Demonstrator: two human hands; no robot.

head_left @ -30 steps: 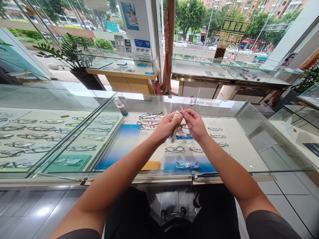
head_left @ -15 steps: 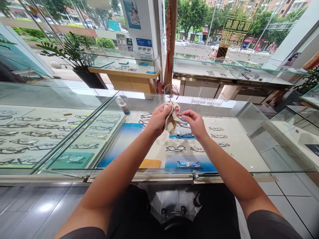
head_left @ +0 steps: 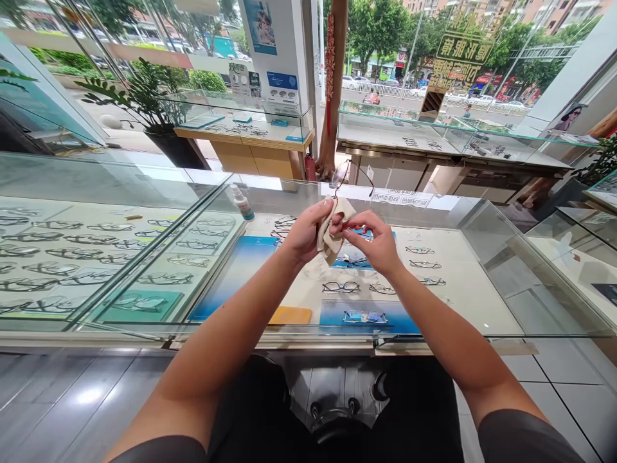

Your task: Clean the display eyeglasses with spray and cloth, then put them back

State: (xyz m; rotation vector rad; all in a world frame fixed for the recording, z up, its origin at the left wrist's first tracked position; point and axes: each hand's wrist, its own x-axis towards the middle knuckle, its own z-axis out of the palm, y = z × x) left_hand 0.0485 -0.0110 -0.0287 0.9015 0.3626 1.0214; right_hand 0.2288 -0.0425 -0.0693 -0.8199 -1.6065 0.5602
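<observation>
My left hand (head_left: 308, 230) is closed around a beige cleaning cloth (head_left: 328, 247) and a pair of thin-rimmed eyeglasses (head_left: 342, 172). One lens and a dark temple with a small white tag stick up above the cloth; the other part of the frame is hidden in its folds. From the right, my right hand (head_left: 378, 244) meets the cloth with thumb and fingers pinched at its edge. Both hands are above the glass display counter (head_left: 299, 333). Under the glass, below my hands, lie several pairs of glasses, among them a dark-framed pair (head_left: 341, 287) and a blue-lensed pair (head_left: 365, 317).
A white spray bottle (head_left: 242, 202) stands on the counter, left of my hands. An orange-yellow flat item (head_left: 290, 316) lies near the front edge. Beyond are two more display cases, a potted plant (head_left: 161, 119) and a wooden post (head_left: 331, 83).
The eyeglasses have tilted to the right, and more of the lens and temple shows. My right hand has come left against the cloth. My left hand keeps its hold.
</observation>
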